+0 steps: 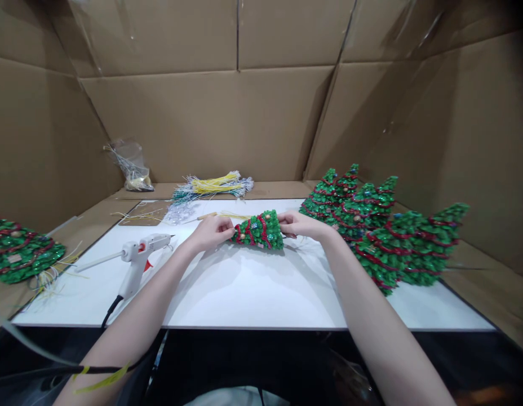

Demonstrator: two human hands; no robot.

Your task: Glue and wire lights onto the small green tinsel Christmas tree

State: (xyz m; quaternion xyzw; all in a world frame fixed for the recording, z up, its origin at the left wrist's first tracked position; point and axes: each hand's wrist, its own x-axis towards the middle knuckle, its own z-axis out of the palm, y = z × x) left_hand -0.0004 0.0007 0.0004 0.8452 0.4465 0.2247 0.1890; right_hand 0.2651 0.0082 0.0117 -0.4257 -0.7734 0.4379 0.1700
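A small green Christmas tree point(259, 231) with red garland and tiny ornaments lies on its side above the white board point(253, 293). Its tip points left, and my left hand point(213, 230) pinches it there. At the wide base on the right, my right hand point(299, 224) is closed on the tree, with some fingertips hidden behind or inside it. A thin dark strand shows just below the right fingers. Yellow wires point(236, 216) lie on the board behind the tree.
Several decorated trees point(384, 242) stand at the right; another tree point(22, 251) lies at the far left. A white glue gun point(138, 259) with a black cord rests left of my forearm. Behind are a wire bundle point(215, 185), a plastic bag point(134, 163) and cardboard walls point(202, 124).
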